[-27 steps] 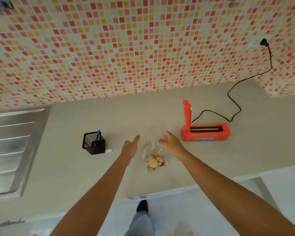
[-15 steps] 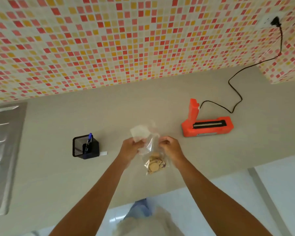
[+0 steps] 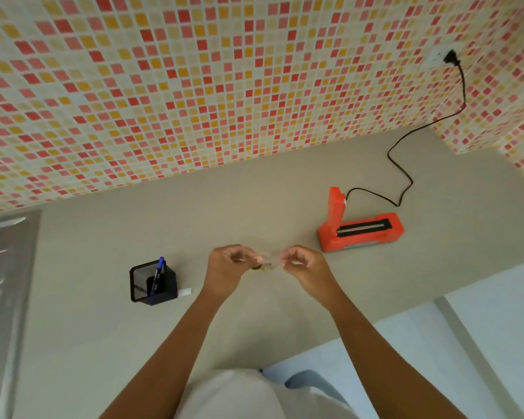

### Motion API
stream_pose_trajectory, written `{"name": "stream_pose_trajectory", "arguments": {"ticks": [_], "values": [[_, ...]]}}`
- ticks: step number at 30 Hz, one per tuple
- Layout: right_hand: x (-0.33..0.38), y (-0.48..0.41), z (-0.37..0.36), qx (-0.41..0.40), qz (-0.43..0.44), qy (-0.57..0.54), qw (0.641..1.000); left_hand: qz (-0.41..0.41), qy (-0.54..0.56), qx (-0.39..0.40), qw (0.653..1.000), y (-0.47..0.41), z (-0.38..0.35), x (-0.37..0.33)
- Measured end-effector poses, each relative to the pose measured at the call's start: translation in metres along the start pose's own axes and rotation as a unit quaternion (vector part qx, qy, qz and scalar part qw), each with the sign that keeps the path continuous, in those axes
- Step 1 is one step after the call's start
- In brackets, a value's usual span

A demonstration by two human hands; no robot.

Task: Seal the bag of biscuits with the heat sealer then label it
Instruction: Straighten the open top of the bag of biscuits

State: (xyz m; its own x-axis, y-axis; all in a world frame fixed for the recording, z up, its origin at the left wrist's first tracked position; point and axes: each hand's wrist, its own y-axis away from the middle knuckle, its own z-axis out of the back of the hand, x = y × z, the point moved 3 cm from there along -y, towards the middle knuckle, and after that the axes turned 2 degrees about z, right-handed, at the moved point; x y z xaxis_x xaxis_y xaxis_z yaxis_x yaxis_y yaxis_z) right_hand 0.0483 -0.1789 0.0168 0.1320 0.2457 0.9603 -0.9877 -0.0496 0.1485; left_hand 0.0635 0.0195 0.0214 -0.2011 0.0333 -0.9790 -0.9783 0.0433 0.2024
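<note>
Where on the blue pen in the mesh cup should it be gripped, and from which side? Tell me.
Grip the blue pen by its capped upper end, coming from above. It stands nearly upright in the black mesh holder, leaning slightly, and only that top end clears the rim; the mesh walls block any approach from the side. Probably pull it up along its lean so the light holder isn't tipped.

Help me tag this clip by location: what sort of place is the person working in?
Most likely a home kitchen. A steel sink drainboard is set into the grey countertop, a mosaic-tiled wall rises behind it, and the orange heat sealer is plugged into a wall socket.
</note>
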Motion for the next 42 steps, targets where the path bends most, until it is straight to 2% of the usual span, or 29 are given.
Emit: {"name": "stream_pose_trajectory", "arguments": {"ticks": [8, 14, 17, 23, 27, 29, 31, 34, 36, 39, 42], "values": [[0.007, 0.001, 0.000, -0.036, 0.018, -0.008, 0.999, -0.018, -0.034, 0.039, 0.999, -0.004, 0.003, 0.008], [0.005, 0.002, 0.004, -0.058, 0.019, -0.029, 0.998, 0.064, -0.124, 0.119, 0.983, -0.002, 0.006, 0.033], [-0.002, -0.001, 0.005, -0.039, 0.016, -0.014, 0.999, 0.067, -0.153, 0.100, 0.981, 0.000, 0.002, 0.036], [-0.009, -0.010, 0.011, -0.023, 0.011, 0.047, 0.999, 0.048, -0.144, -0.003, 0.988, -0.002, -0.004, 0.034], [-0.015, -0.012, 0.009, 0.011, -0.001, 0.043, 0.999, 0.042, -0.159, 0.004, 0.986, -0.006, -0.005, 0.043], [-0.027, -0.012, 0.006, 0.068, -0.035, 0.055, 0.996, 0.063, -0.155, 0.013, 0.986, -0.005, -0.008, 0.046], [-0.036, -0.011, 0.005, 0.089, -0.060, 0.071, 0.992, 0.092, -0.133, 0.030, 0.986, -0.003, -0.009, 0.053], [-0.042, -0.012, 0.008, 0.050, -0.047, 0.075, 0.995, 0.120, -0.114, 0.088, 0.982, 0.001, -0.008, 0.066], [-0.041, -0.013, 0.010, 0.029, -0.044, 0.082, 0.995, 0.115, -0.179, 0.113, 0.971, 0.003, -0.012, 0.065], [-0.040, -0.014, 0.011, 0.006, -0.012, 0.085, 0.996, 0.118, -0.144, 0.116, 0.976, 0.001, -0.016, 0.068], [-0.041, -0.015, 0.015, -0.004, 0.002, 0.075, 0.997, 0.111, -0.133, 0.088, 0.981, -0.004, -0.014, 0.069]]}}
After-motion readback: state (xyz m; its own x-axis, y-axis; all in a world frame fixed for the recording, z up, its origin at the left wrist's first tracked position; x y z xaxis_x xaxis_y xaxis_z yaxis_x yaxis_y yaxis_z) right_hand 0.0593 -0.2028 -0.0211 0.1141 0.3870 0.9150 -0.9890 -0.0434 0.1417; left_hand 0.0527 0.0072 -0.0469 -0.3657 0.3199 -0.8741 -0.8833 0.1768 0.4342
